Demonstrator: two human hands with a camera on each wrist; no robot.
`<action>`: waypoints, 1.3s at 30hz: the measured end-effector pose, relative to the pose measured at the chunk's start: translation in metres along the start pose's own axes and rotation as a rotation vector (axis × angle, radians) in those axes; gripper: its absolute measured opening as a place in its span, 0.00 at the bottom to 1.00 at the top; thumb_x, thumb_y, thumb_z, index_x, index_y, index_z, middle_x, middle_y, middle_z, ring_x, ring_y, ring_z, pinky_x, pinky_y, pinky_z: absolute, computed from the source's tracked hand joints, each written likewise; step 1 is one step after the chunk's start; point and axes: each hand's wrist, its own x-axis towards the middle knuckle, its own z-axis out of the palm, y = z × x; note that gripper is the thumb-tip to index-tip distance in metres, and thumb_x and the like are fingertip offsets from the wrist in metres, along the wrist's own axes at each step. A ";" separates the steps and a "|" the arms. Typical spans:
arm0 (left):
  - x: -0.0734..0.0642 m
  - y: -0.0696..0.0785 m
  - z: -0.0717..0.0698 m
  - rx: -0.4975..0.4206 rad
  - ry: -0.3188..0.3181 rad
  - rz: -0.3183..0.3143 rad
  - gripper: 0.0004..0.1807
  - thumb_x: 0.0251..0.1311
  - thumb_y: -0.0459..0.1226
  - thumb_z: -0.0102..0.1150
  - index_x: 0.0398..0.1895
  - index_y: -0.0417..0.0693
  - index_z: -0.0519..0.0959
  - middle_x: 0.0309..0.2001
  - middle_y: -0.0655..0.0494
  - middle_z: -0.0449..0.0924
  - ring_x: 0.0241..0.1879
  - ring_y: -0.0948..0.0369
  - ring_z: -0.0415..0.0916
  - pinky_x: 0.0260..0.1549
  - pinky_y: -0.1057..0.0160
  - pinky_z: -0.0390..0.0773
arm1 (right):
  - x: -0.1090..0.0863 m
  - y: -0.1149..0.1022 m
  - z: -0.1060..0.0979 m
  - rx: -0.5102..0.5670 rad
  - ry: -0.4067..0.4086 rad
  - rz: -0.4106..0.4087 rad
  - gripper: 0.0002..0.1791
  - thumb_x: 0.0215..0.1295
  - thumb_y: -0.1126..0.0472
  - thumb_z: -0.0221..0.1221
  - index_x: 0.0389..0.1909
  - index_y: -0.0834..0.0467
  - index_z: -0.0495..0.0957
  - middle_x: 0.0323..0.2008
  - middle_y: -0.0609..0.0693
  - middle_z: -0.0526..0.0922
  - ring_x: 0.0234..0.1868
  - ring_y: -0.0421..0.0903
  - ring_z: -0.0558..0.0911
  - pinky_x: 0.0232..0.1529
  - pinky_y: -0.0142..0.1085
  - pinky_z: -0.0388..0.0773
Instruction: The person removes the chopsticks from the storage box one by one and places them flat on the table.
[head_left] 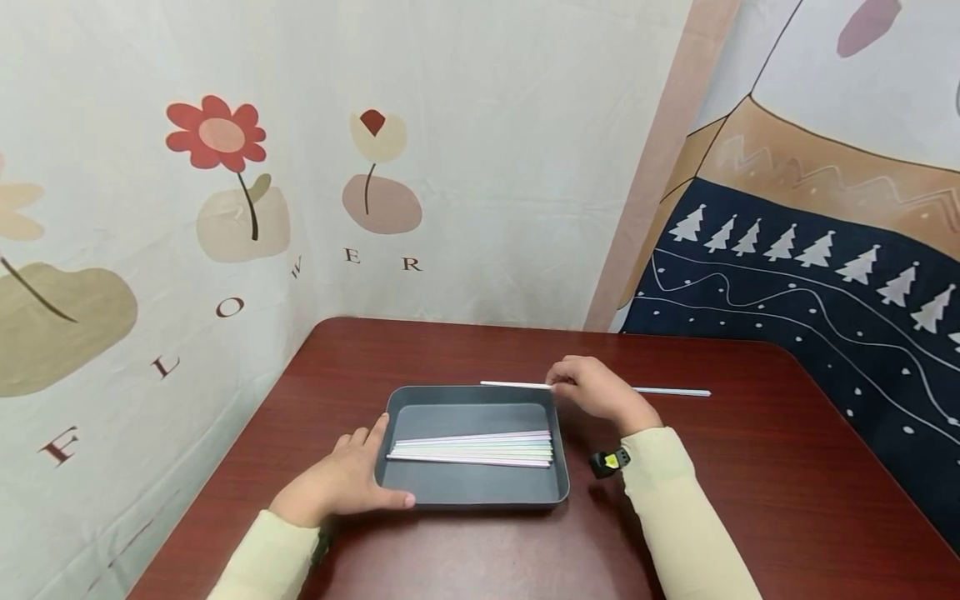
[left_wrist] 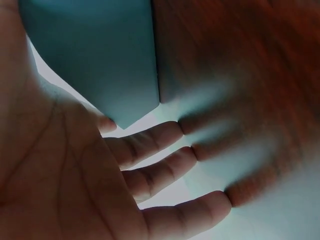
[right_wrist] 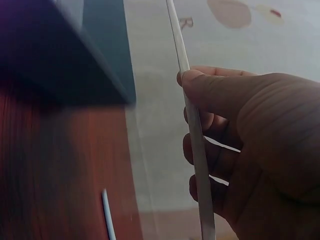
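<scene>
A shallow grey tray (head_left: 491, 490) stands on the table, with a bundle of pale pastel straws (head_left: 472, 450) lying side by side in it. My left hand (head_left: 337, 479) rests against the tray's left side, thumb along the front edge and fingers extended by the left wall. In the left wrist view, three straight fingers (left_wrist: 162, 180) point past the tray's corner (left_wrist: 115, 75). Beyond the tray's back right corner, my right hand (head_left: 596, 390) pinches a white straw (right_wrist: 200, 165) between thumb and fingers. A pale blue straw (head_left: 678, 392) lies to the right of that hand, partly hidden behind it.
The brown table (head_left: 360, 358) has rounded back corners. A light cloth with printed flowers (head_left: 480, 167) hangs behind and to the left. On the right hangs a dark blue cloth with white trees (head_left: 795, 283). A black wrist strap (head_left: 603, 462) hangs by the right cuff.
</scene>
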 end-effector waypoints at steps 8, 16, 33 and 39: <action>0.004 -0.003 -0.003 0.012 -0.003 0.005 0.77 0.34 0.71 0.71 0.77 0.33 0.46 0.64 0.33 0.66 0.62 0.35 0.63 0.52 0.41 0.74 | -0.028 0.040 -0.015 -0.040 0.026 0.043 0.04 0.67 0.67 0.62 0.38 0.57 0.85 0.33 0.43 0.79 0.35 0.43 0.75 0.41 0.43 0.76; 0.004 -0.002 -0.009 0.018 -0.002 0.011 0.75 0.36 0.70 0.71 0.77 0.32 0.47 0.64 0.32 0.66 0.61 0.35 0.64 0.51 0.40 0.74 | -0.051 0.071 -0.029 -0.061 0.024 0.098 0.05 0.67 0.68 0.60 0.38 0.57 0.84 0.33 0.44 0.79 0.36 0.45 0.74 0.42 0.45 0.74; 0.002 -0.002 -0.006 0.018 0.006 0.014 0.77 0.35 0.72 0.70 0.77 0.31 0.45 0.64 0.33 0.66 0.61 0.35 0.64 0.53 0.42 0.73 | -0.083 0.113 -0.034 -0.119 0.026 0.157 0.07 0.65 0.70 0.62 0.33 0.54 0.83 0.32 0.44 0.79 0.36 0.46 0.75 0.43 0.48 0.75; 0.003 -0.002 -0.005 0.020 0.012 0.010 0.76 0.36 0.71 0.70 0.77 0.31 0.45 0.64 0.33 0.66 0.60 0.36 0.65 0.53 0.41 0.73 | -0.083 0.120 -0.032 -0.126 0.013 0.159 0.07 0.65 0.70 0.61 0.33 0.54 0.83 0.33 0.45 0.80 0.36 0.46 0.75 0.43 0.48 0.75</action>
